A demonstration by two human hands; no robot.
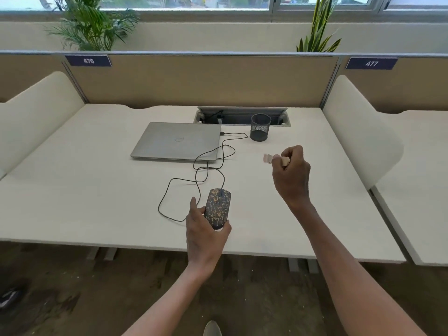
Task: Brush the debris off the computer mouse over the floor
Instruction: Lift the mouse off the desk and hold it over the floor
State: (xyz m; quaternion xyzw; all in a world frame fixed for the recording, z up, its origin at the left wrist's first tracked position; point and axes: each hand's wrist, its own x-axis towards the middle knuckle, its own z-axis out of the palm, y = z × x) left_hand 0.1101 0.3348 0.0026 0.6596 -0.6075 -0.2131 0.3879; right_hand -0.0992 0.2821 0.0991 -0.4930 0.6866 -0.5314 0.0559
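Note:
A dark computer mouse [217, 206] speckled with tan debris rests near the front edge of the white desk [97, 190]. My left hand [206, 235] grips it from behind, thumb on its left side and fingers under its right. Its black cable [201, 166] loops back to a closed grey laptop [178, 141]. My right hand [291, 170] hovers above the desk to the right of the mouse, fist closed on a small brush [275, 159] with a pale wooden handle; the blurred bristles point left.
A black mesh pen cup [260, 127] stands behind the laptop's right corner, in front of an open cable hatch [242, 115]. Beige partitions and curved white dividers [358, 127] bound the desk. Brown carpet floor [121, 287] lies below the front edge, with a shoe [212, 328] showing.

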